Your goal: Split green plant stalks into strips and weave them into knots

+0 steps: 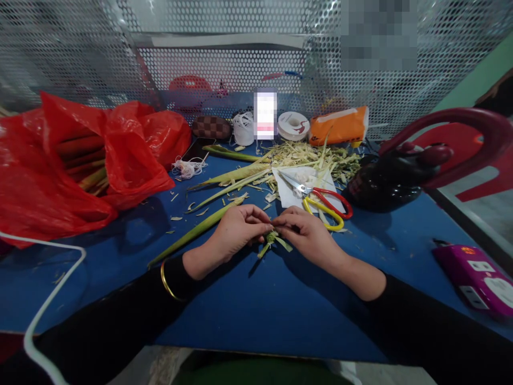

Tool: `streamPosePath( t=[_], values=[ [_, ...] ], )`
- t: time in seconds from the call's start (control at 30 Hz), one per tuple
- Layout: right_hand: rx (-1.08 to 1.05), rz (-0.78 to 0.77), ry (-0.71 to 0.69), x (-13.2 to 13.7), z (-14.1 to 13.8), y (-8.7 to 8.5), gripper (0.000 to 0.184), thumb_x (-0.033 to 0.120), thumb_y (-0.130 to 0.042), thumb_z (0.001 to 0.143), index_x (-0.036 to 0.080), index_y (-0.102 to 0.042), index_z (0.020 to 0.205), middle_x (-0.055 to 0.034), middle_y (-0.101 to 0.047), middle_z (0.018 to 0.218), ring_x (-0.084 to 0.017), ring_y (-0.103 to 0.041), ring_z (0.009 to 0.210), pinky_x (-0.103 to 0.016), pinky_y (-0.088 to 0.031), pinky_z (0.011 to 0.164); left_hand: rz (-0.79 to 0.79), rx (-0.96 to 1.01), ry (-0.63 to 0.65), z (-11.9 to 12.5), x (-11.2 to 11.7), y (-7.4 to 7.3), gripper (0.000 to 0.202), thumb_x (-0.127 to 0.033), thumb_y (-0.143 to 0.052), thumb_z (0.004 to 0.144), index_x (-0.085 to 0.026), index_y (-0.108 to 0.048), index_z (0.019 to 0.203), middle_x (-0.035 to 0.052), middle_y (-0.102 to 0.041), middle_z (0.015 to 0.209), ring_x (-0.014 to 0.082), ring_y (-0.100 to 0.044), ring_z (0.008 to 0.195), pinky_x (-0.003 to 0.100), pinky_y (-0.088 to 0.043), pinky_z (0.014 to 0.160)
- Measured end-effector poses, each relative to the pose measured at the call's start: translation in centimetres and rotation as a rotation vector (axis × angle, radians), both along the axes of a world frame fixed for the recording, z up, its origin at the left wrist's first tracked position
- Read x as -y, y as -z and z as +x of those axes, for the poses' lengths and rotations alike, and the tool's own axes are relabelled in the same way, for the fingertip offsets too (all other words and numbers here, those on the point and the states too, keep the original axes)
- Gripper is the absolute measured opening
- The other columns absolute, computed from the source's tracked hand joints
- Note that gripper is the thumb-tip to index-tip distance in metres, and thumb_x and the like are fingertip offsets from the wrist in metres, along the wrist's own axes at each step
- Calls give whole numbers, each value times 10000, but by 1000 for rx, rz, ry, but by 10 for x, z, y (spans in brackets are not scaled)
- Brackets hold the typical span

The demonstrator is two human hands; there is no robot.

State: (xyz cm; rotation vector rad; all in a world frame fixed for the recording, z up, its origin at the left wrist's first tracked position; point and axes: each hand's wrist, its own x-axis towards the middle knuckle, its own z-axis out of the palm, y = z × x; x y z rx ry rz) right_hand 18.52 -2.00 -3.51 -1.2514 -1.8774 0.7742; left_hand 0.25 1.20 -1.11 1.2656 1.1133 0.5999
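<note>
A small braided piece of green leaf strips (pixel 271 238) is held over the blue table, its loose ends pointing down. My left hand (pixel 238 230) pinches it from one side, fingers closed. From the other side my right hand (pixel 308 235) grips it too, thumb and forefinger together; the fingers partly hide the top. Beside my left hand lies a long green leaf stalk (pixel 192 232). Just beyond my right hand, scissors (pixel 306 190) with red and yellow handles rest on white paper (pixel 284 195). Behind them spreads a heap of leaf scraps (pixel 340 160).
At left a red plastic bag (pixel 140 176) holds more stalks, with a white cable (pixel 78 267) in front. A dark kettle (pixel 385 184) and a purple power strip (pixel 476 278) stand at right. Along the perforated back panel are a ribbon spool (pixel 286 133) and an orange pack (pixel 339 125).
</note>
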Motion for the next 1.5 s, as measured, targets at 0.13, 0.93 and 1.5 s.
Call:
streamPosePath(
  t=[0.13,0.93,1.5],
  values=[
    [33,13,12,0,0,1,156,127,-594,837,206,-728,843,-27,-595,804,-156,-582,752,-294,-448,679,26,-6,-16,2,2,1,155,-160,-721,704,-139,-580,766,-45,-584,541,63,-547,453,147,-359,406],
    [162,36,-35,3,-3,-3,82,117,-566,840,185,-594,804,-15,-587,819,-129,-537,672,-256,-398,612,796,-419,32,0,8,16,122,-113,-569,768,-185,-647,828,-4,-716,760,126,-650,680,217,-469,631],
    [-5,-12,15,-1,0,5,83,173,-611,846,182,-684,809,-28,-609,821,-154,-593,758,-290,-450,698,917,-467,81,0,14,11,90,-178,-583,818,-205,-649,873,8,-728,817,142,-652,731,235,-450,689]
  ],
)
